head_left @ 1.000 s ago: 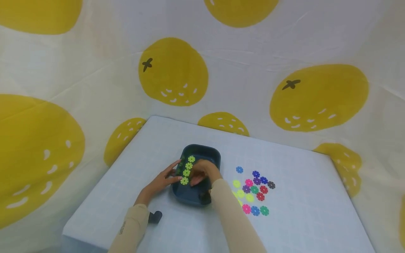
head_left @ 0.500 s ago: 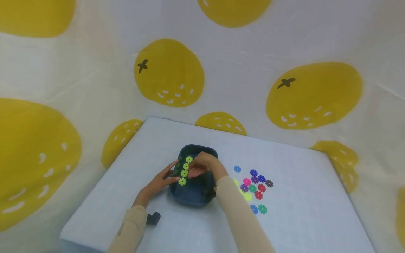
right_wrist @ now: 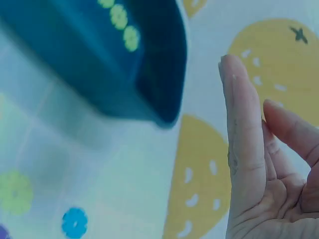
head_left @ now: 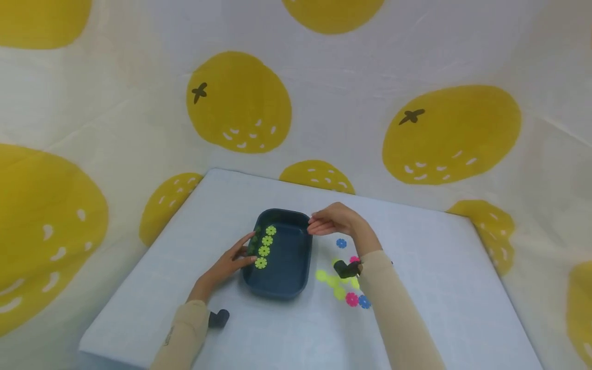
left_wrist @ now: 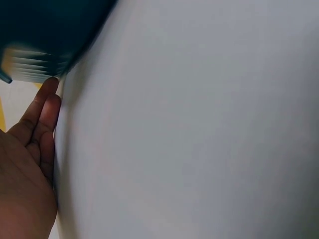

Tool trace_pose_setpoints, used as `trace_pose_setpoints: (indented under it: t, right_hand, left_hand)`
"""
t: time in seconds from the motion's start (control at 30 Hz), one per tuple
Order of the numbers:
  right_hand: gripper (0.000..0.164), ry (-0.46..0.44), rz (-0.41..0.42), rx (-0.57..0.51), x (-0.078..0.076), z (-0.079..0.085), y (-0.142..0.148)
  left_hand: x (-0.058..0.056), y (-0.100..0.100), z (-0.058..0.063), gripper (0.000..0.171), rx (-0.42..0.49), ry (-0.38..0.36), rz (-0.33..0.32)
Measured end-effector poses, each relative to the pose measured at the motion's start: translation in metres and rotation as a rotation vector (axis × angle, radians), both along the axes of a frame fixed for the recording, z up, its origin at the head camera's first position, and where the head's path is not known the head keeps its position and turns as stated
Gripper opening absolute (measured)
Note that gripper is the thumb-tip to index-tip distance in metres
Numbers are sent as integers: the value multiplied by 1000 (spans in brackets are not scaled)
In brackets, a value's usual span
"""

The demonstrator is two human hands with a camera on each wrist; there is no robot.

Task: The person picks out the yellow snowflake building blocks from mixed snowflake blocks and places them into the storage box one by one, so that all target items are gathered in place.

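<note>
A dark blue rectangular tray (head_left: 283, 288) sits on the table, with a row of several yellow-green notched, flower-shaped discs (head_left: 264, 251) lying along its left side. My left hand (head_left: 225, 265) rests against the tray's left side, fingers spread and fairly straight. The left wrist view shows the extended left fingers (left_wrist: 36, 119) touching the tray's outer wall. Over the tray's right rim hovers my right hand (head_left: 336, 220), its fingers extended and nothing held. In the right wrist view, the right thumb (right_wrist: 289, 127) stands apart from the straight index finger (right_wrist: 244, 134).
Loose discs in yellow, pink (head_left: 352, 299) and blue (head_left: 341, 243) lie right of the tray, partly hidden by my right forearm (head_left: 393, 308). Black camera mounts (head_left: 347, 269) stick out from both wrists. A lemon-patterned cloth (head_left: 240, 103) hangs behind the white-covered table (head_left: 444, 288).
My right hand has lifted from the row of discs inside the tray and moved right, past the rim, empty. The left hand stays at the tray's side.
</note>
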State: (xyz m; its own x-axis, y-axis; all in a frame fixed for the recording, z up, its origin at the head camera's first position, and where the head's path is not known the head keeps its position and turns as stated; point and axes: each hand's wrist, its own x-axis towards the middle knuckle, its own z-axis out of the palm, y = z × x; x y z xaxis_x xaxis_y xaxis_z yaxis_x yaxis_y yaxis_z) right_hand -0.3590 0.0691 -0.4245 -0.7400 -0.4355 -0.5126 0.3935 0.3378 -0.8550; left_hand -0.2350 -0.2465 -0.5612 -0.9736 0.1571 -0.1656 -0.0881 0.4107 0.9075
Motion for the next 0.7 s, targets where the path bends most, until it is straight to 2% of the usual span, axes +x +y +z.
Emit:
trace_pose_setpoints:
  t: [0.2, 0.3, 0.4, 0.5, 0.7]
  right_hand:
    - [38, -20, -81, 75, 1, -20, 32]
    - [39, 18, -107, 90, 5, -31, 45]
    - [40, 92, -107, 113, 10, -44, 58]
    - [43, 195, -74, 155, 16, -56, 69]
    - [35, 405, 51, 249, 32, -71, 81]
  left_hand:
    - [0, -2, 0, 73, -14, -33, 19]
    - [0, -2, -1, 73, -11, -34, 20]
    - [-1, -1, 0, 74, -5, -25, 14]
    - [-1, -1, 0, 74, -6, -21, 5]
    - [-3, 0, -2, 74, -10, -29, 2]
